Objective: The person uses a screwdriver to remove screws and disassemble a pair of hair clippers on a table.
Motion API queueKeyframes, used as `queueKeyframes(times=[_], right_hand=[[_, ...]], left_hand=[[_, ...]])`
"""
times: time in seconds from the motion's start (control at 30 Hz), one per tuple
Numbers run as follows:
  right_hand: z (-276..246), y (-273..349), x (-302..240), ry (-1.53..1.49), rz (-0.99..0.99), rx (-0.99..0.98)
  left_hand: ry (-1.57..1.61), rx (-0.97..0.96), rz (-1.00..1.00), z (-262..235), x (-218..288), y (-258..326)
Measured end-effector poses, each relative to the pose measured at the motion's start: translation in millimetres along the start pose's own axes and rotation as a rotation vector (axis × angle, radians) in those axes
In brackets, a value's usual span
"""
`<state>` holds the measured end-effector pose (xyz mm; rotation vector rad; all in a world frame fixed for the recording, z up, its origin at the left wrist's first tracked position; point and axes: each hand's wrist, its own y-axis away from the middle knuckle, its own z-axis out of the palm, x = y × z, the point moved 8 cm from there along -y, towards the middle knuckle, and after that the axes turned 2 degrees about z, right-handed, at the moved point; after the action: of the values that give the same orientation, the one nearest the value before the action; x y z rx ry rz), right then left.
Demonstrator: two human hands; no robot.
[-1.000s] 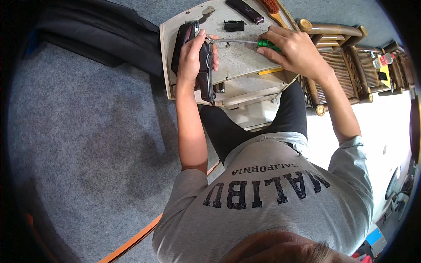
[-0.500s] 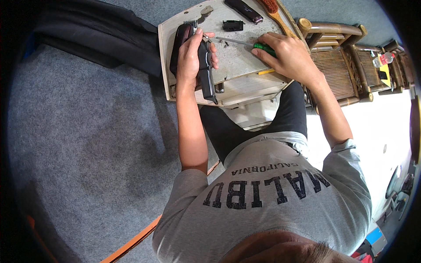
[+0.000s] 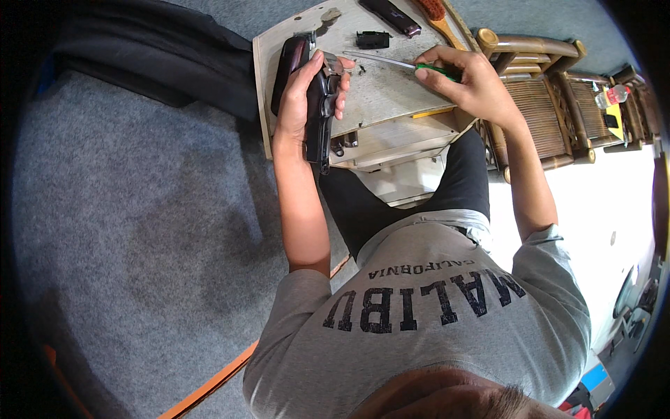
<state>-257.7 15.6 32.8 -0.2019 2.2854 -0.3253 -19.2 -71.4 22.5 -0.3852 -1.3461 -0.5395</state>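
Note:
My left hand (image 3: pixel 294 112) is closed around a black hair clipper (image 3: pixel 320 129), its metal blade end at the far side, near my fingertips. A second, dark maroon clipper (image 3: pixel 288 64) lies on the wooden tabletop (image 3: pixel 398 87), just left of that hand. Between the thumb and fingers of my right hand (image 3: pixel 483 89) is a screwdriver (image 3: pixel 380 59) with a green handle. Its thin metal shaft points left, toward the held clipper, with a gap between them. Small dark bits lie below the tip.
Beyond the screwdriver sit a small black plastic part (image 3: pixel 373 39) and a dark maroon casing (image 3: pixel 392 15). A wooden-handled brush (image 3: pixel 438 25) lies far right. Under the tabletop is an open shelf (image 3: pixel 398 136). Bamboo chairs (image 3: pixel 534 112) stand right; black cloth (image 3: pixel 160 52) hangs left.
The clipper in my left hand has turned, its near end swinging left. My right hand has shifted a little right with the screwdriver, and its tip now sits slightly farther away on the tabletop view.

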Motion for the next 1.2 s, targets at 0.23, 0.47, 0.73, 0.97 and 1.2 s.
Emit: queueKeyframes(times=[0.23, 0.47, 0.73, 0.97, 1.2], right_hand=[[2.8, 1.0, 5.1, -0.200, -0.166, -0.012], [2.7, 1.4, 3.8, -0.185, -0.169, -0.006], [2.0, 1.5, 4.0, -0.172, -0.182, -0.004], [2.5, 1.7, 5.3, -0.181, -0.161, -0.019], [4.6, 2.1, 9.8, -0.156, -0.072, -0.115]], left_hand=[[0.020, -0.024, -0.020, 1.3, -2.2, 0.1], [-0.033, 0.003, -0.006, 5.3, 0.4, 1.4], [-0.077, 0.004, 0.014, 7.2, 2.5, 4.0], [-0.074, 0.001, 0.015, 7.9, 2.7, 3.6], [-0.082, -0.014, 0.018, 8.6, 3.0, 3.0]])
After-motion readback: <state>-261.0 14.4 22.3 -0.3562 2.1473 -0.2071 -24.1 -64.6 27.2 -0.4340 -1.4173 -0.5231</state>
